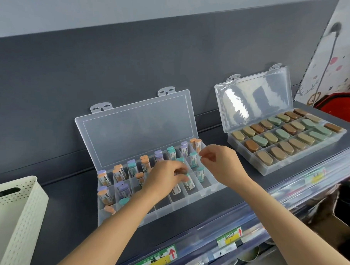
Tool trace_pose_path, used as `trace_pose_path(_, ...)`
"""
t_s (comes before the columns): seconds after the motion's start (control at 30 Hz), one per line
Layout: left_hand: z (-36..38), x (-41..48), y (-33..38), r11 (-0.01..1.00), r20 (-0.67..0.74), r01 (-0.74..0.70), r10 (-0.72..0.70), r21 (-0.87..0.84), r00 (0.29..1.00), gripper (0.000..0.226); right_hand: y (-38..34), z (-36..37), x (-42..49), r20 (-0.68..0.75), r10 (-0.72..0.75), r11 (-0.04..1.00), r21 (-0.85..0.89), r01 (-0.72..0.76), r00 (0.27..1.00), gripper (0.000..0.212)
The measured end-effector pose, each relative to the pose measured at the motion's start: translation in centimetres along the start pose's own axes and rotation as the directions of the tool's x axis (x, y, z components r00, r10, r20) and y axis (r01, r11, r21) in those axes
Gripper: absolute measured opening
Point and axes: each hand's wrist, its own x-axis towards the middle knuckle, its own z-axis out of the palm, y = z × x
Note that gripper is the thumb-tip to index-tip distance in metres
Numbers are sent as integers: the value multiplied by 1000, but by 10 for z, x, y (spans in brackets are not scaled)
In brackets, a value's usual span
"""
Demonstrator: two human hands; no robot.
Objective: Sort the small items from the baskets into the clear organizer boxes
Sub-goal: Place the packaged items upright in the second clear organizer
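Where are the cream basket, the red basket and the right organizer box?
cream basket (20, 229), head view, perforated side wall.
red basket (339, 111), head view, near side.
right organizer box (255, 104), head view, raised lid.

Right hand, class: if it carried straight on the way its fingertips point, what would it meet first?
Probably the teal-capped tube standing in the left organizer box, just beyond the right hand; depth is unclear.

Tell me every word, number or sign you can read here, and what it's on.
No words can be read for certain.
Red up-arrow sign: on the left shelf tag and the middle shelf tag.
Characters on both tags: too blurred.
The right shelf tag: blurred.
Print on the small tubes: too small.
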Motion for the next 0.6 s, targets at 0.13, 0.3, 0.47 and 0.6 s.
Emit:
trace_pose_path(0.13, 0, 3, -2, 1000, -121, 13, -16, -21, 993, 22, 1, 3, -1, 15, 3, 1000, -12, -3, 1000, 20)
trace_pose_path(0.3, -8, 3, -6, 1000, -78, 20, -19, 13, 997, 21, 0, 6, 1, 21, -10, 1000, -5, 10, 1000, 19)
trace_pose_path(0.47, -20, -4, -8, 997, 122, -15, 6, 74, 993, 27, -1, 11, 2, 31, -24, 1000, 0, 24, 999, 19)
trace_pose_path(0.6, -27, -13, -10, 974, 207, -37, -10, 224, 978, 32, -4, 12, 2, 41, -30, 1000, 8, 30, 999, 19)
